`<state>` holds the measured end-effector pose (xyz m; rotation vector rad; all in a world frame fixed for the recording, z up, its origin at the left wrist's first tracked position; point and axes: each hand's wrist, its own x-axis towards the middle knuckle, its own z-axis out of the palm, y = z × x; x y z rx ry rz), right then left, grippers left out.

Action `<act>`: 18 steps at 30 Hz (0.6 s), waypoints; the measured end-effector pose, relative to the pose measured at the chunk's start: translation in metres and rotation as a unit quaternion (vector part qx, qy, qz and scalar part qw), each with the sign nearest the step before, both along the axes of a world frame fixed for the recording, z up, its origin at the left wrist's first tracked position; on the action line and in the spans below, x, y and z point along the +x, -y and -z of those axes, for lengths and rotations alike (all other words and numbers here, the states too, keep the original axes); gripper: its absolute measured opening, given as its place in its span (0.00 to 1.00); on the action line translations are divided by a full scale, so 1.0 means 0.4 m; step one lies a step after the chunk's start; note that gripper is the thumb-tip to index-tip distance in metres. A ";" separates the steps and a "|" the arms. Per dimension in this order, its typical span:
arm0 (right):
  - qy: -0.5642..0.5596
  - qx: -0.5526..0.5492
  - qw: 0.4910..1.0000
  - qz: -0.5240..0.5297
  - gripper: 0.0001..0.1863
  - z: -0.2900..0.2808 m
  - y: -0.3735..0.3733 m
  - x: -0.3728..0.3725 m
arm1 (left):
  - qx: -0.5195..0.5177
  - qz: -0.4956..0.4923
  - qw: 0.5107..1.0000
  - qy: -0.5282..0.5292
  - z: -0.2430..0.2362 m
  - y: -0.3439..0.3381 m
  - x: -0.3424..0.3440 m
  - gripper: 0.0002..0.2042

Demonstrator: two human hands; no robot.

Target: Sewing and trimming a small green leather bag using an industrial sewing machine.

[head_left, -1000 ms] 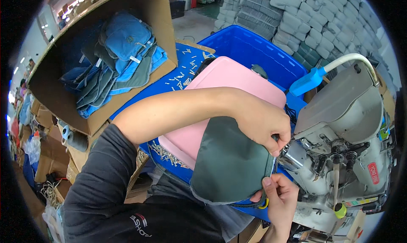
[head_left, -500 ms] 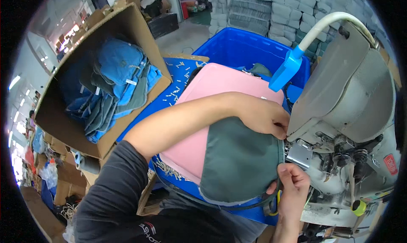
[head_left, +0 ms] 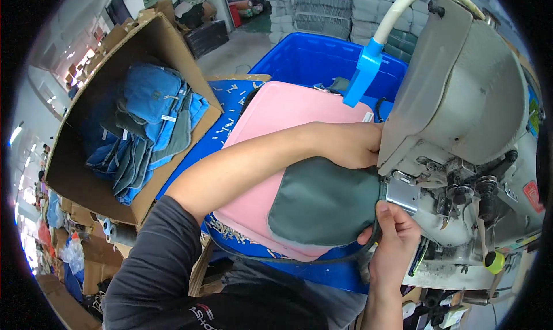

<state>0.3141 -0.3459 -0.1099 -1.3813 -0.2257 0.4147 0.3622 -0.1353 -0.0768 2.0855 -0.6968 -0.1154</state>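
Observation:
A dark green fabric piece (head_left: 322, 200) with a rounded near edge lies over a larger pink panel (head_left: 299, 108), its right edge at the metal plate of a grey sewing machine (head_left: 455, 99). My left arm reaches across both. My left hand (head_left: 354, 145) bends at the fabric's far corner, fingers curled; the machine hides its fingertips. Close to the metal plate, my right hand (head_left: 394, 232) pinches a dark binding strip (head_left: 371, 238) at the fabric's right edge between thumb and fingers. From there the strip loops leftward around the near side of the panel.
On the left, an open cardboard box (head_left: 135, 215) holds several blue and grey fabric pieces. A blue bin (head_left: 322, 53) stands behind the blue table (head_left: 230, 108), which is strewn with small pale scraps. A white hose with a blue nozzle (head_left: 363, 76) hangs beside the machine.
The green fabric's near edge has drawn away from the table's front, baring more of the pink panel. My right hand keeps its pinch. The whole view has shifted slightly.

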 end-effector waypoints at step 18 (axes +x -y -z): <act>-0.006 -0.032 0.998 -0.053 0.14 0.032 0.041 -0.083 | 0.194 -0.233 0.912 0.275 0.014 0.072 -0.269 0.14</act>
